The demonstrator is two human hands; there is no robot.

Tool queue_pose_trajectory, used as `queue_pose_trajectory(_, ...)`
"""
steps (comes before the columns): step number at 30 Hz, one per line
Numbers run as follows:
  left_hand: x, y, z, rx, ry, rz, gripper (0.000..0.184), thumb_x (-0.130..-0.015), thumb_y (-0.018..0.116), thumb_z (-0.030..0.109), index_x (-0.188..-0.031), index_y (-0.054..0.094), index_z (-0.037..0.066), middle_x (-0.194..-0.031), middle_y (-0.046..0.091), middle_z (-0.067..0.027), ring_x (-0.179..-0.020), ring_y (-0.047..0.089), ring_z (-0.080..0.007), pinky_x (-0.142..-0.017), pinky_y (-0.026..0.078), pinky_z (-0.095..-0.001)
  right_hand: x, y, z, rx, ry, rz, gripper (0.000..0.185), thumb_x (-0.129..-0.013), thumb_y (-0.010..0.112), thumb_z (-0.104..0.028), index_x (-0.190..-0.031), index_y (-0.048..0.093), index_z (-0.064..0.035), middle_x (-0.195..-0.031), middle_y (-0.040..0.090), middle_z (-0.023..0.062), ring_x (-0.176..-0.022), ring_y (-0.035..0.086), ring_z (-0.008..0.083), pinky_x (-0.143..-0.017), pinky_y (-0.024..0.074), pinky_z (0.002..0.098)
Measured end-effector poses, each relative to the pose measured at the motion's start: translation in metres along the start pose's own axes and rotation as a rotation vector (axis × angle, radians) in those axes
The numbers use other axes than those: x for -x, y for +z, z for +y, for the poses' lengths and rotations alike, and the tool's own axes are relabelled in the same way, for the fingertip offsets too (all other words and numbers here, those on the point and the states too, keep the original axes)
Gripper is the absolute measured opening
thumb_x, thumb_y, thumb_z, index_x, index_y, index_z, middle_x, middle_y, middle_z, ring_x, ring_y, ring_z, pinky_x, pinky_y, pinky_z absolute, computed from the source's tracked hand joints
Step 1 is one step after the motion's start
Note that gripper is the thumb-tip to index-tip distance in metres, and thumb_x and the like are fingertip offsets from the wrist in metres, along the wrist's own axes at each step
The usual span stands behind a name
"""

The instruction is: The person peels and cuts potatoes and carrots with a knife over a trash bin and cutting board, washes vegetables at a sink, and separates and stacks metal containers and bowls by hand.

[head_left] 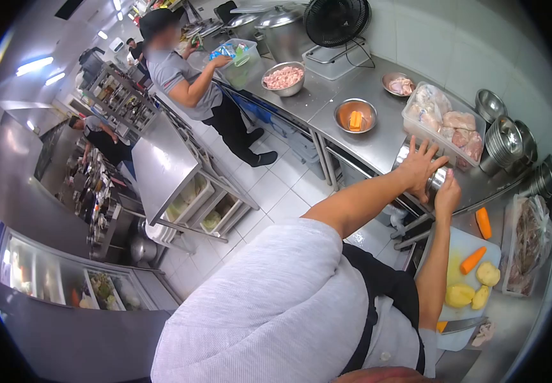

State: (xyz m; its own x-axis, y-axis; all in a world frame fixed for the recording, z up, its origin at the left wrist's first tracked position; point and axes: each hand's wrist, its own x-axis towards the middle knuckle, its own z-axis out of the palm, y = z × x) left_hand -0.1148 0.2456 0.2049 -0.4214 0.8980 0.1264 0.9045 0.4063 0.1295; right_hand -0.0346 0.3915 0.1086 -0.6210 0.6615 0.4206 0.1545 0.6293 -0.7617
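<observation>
My left hand lies with its fingers spread over a shiny metal bowl at the worktop's edge. Beside it, my right hand is closed on the bowl's side. Much of the bowl is hidden by the hands. Right behind them stands a clear plastic tub of bagged raw meat. Nearer my body is a white cutting board with a carrot, yellow peeled potatoes and a knife.
A metal bowl holds orange pieces; another holds minced meat. Stacked bowls and a bagged tub stand by the wall. A black fan is farther back. A co-worker stands at the counter.
</observation>
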Motion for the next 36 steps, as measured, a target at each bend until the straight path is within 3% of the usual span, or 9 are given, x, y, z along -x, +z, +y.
queue_pose_trajectory(7,0.075,0.052,-0.024,0.345,-0.587,0.308,0.123,-0.058,0.092,0.023,-0.157,0.021,0.004,-0.157,0.028,-0.0324,-0.143,0.035,-0.0473,-0.118,0.032,-0.0543,0.085,0.031,-0.02,-0.153,0.1,-0.198,0.047,-0.102,0.057,-0.038,-0.092,0.069,0.006,-0.082,0.067,0.0277,-0.078,0.066,0.0373,-0.072,0.0475,0.0491)
queue_pose_trajectory(10,0.106,0.082,-0.044,1.863,-0.93,-0.159,0.067,-0.1,0.05,0.045,-0.149,0.034,0.004,-0.138,0.049,-0.025,-0.131,0.048,-0.0415,-0.107,0.039,-0.0667,0.111,0.037,-0.072,-0.265,0.36,-0.414,0.036,-0.096,0.061,-0.028,-0.091,0.069,0.0068,-0.07,0.067,0.0213,-0.064,0.069,0.0342,-0.065,0.0517,0.0474)
queue_pose_trajectory(13,0.108,0.086,-0.041,1.905,-0.945,-0.152,0.042,-0.101,0.046,0.046,-0.117,0.056,0.008,-0.122,0.057,-0.0166,-0.113,0.059,-0.0367,-0.099,0.044,-0.0653,0.125,0.064,-0.062,-0.173,0.163,-0.443,0.042,-0.094,0.069,-0.029,-0.12,0.065,0.004,-0.108,0.071,0.0237,-0.103,0.069,0.03,-0.086,0.0521,0.0423)
queue_pose_trajectory(16,0.104,0.107,-0.074,2.003,-0.973,-0.117,0.026,-0.097,0.052,0.036,-0.093,0.058,0.011,-0.108,0.059,-0.0142,-0.1,0.061,-0.0339,-0.09,0.052,-0.0563,0.136,0.033,-0.054,-0.976,0.609,-0.492,0.057,-0.099,0.066,-0.038,-0.141,0.048,-0.0035,-0.141,0.056,0.0139,-0.131,0.052,0.0305,-0.105,0.0447,0.0445)
queue_pose_trajectory(18,0.107,0.13,-0.093,2.063,-0.8,-0.093,0.028,-0.097,0.052,0.036,-0.096,0.058,0.008,-0.106,0.059,-0.0165,-0.098,0.061,-0.0362,-0.088,0.054,-0.0525,0.118,0.004,-0.058,-1.223,0.863,-0.172,0.054,-0.101,0.06,-0.043,-0.132,0.052,0.0004,-0.129,0.062,0.0138,-0.123,0.057,0.0285,-0.103,0.0459,0.0437)
queue_pose_trajectory(22,0.109,0.099,-0.072,2.074,-1.517,-0.594,0.039,-0.104,0.045,0.034,-0.11,0.055,-0.003,-0.105,0.06,-0.0207,-0.094,0.062,-0.0331,-0.086,0.056,-0.0491,0.087,0.014,-0.041,-1.431,0.833,0.111,0.041,-0.103,0.059,-0.028,-0.13,0.054,0.0018,-0.126,0.064,0.013,-0.118,0.06,0.0287,-0.104,0.0453,0.0449)
queue_pose_trajectory(25,0.107,0.156,-0.074,2.438,-1.314,-0.439,0.03,-0.106,0.041,0.027,-0.106,0.057,0.001,-0.095,0.062,-0.0136,-0.083,0.063,-0.0243,-0.073,0.058,-0.0386,0.114,0.012,-0.053,-1.4,0.837,0.199,0.031,-0.105,0.053,-0.018,-0.129,0.055,0.0013,-0.125,0.065,0.0119,-0.117,0.061,0.0267,-0.107,0.0449,0.0461)
queue_pose_trajectory(30,0.093,0.11,-0.071,2.417,-1.11,-0.311,0.028,-0.108,0.041,0.025,-0.091,0.055,0.009,-0.075,0.053,-0.0011,-0.048,0.038,-0.0098,-0.035,0.024,-0.0249,0.169,-0.007,-0.09,-1.477,0.737,0.324,0.027,-0.107,0.05,-0.019,-0.126,0.058,-0.0024,-0.124,0.068,0.0089,-0.118,0.063,0.0236,-0.109,0.0466,0.0426)
queue_pose_trajectory(36,0.062,0.118,-0.063,2.331,-1.015,-0.364,0.024,-0.106,0.045,0.023,-0.105,0.059,0.003,-0.085,0.06,-0.0056,-0.06,0.055,-0.0153,-0.049,0.048,-0.033,0.182,-0.011,-0.11,-1.362,0.644,0.434,0.025,-0.106,0.053,-0.022,-0.122,0.062,-0.0042,-0.115,0.071,0.0064,-0.107,0.066,0.0172,-0.103,0.0504,0.0374)
